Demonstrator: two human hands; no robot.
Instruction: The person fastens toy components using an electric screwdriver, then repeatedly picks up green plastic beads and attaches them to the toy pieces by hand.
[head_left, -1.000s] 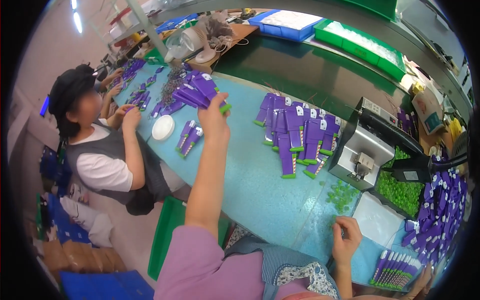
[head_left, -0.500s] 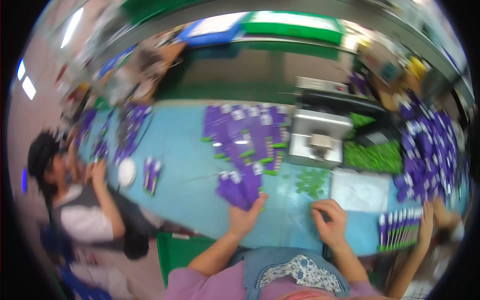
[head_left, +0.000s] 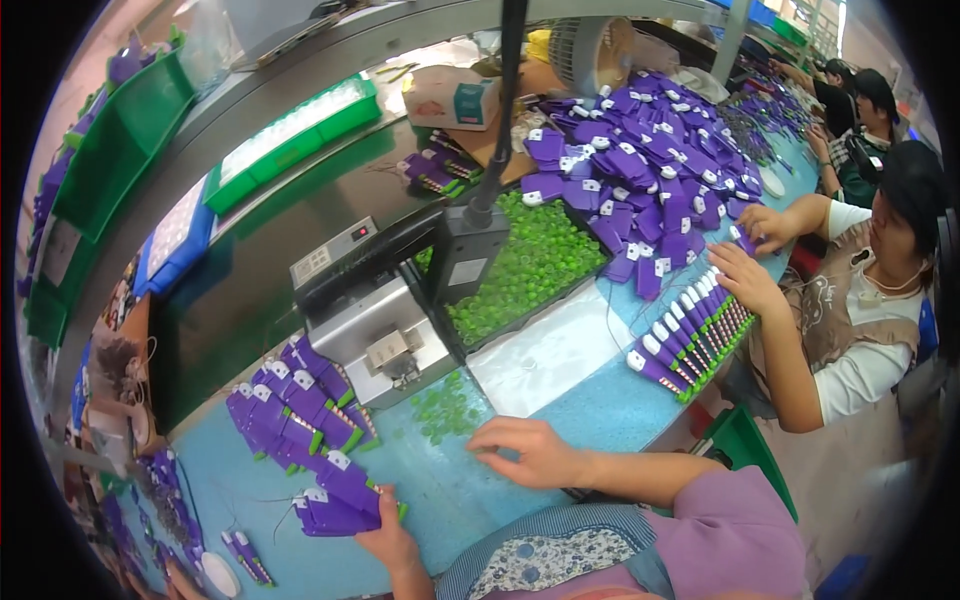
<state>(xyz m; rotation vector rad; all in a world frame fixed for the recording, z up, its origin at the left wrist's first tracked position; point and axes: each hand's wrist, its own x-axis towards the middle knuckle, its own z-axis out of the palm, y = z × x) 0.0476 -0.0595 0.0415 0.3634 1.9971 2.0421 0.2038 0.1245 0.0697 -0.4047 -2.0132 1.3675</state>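
A machine (head_left: 345, 350) on the table (head_left: 600, 400), between a cluster (head_left: 300, 405) and a heap (head_left: 650, 160) of flat pieces.
The cluster lies just left of the machine, the left hand (head_left: 388, 540) holding a few pieces (head_left: 335, 512) at its near edge. Loose small parts (head_left: 445, 410) lie before the machine, the right hand (head_left: 530, 450) just in front of them. Right of the machine stands a tray (head_left: 535, 307) with more small parts in it; a sheet (head_left: 550, 360) lies before it, and the heap spreads behind and right of the tray. Further right, a row of pieces (head_left: 695, 335) lies in front of a co-worker (head_left: 855, 300). A carton (head_left: 450, 98) stands behind the tray, a fan (head_left: 592, 52) behind the heap, two bins (head_left: 295, 150) behind the machine, toward the left.
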